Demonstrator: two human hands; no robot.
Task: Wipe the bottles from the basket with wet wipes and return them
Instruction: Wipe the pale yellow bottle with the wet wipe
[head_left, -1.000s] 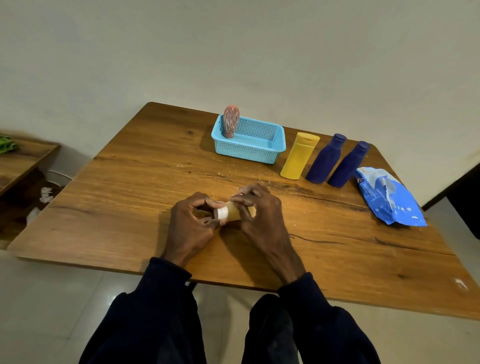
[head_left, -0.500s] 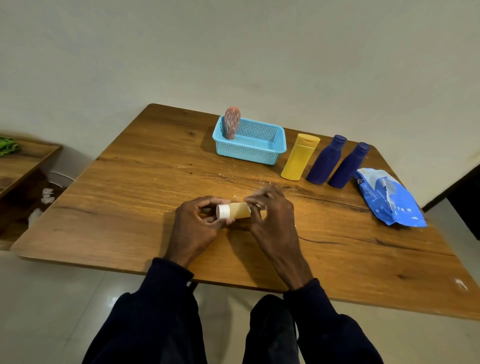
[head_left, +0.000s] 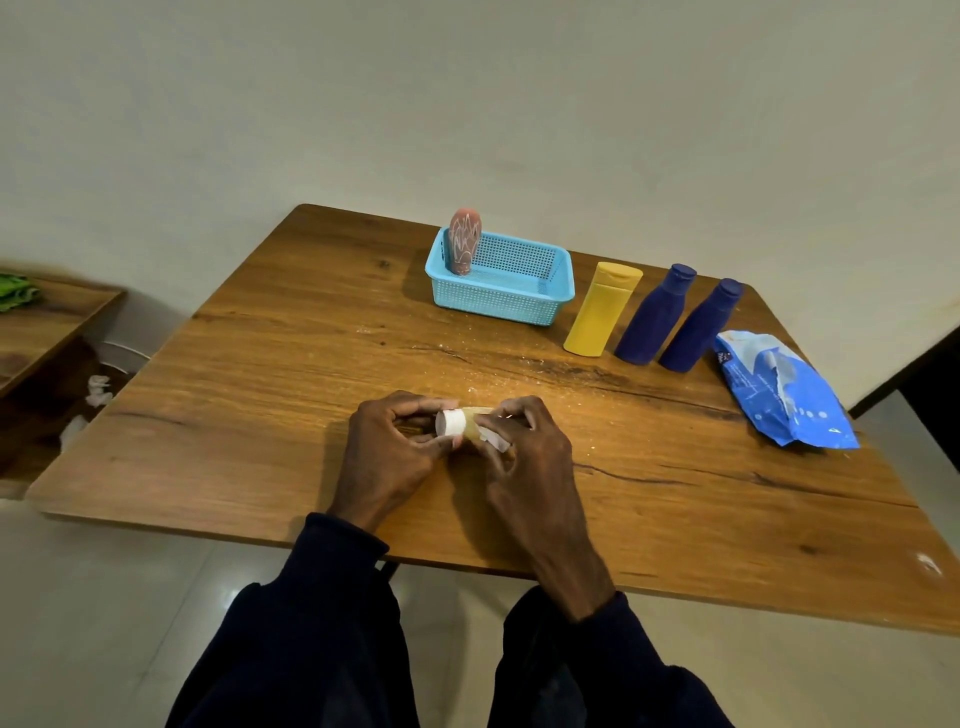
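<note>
Amber bottle (head_left: 471, 420) lies sideways on the surface (head_left: 260, 389), cap (head_left: 449, 422) toward 9 o'clock. Left hand (head_left: 387, 457) pinches cap, right hand (head_left: 530, 457) grips body with wipe (head_left: 493, 441). Basket (head_left: 498, 301) at 12 o'clock, right hand nearer.

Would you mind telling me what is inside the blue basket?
One reddish patterned bottle stands upright at the left end of the basket. The near wall hides the front strip of its floor, so anything low there cannot be seen.

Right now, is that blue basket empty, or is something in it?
Not empty. One pinkish patterned bottle stands upright at one end of the blue basket; nothing else shows inside.
</note>
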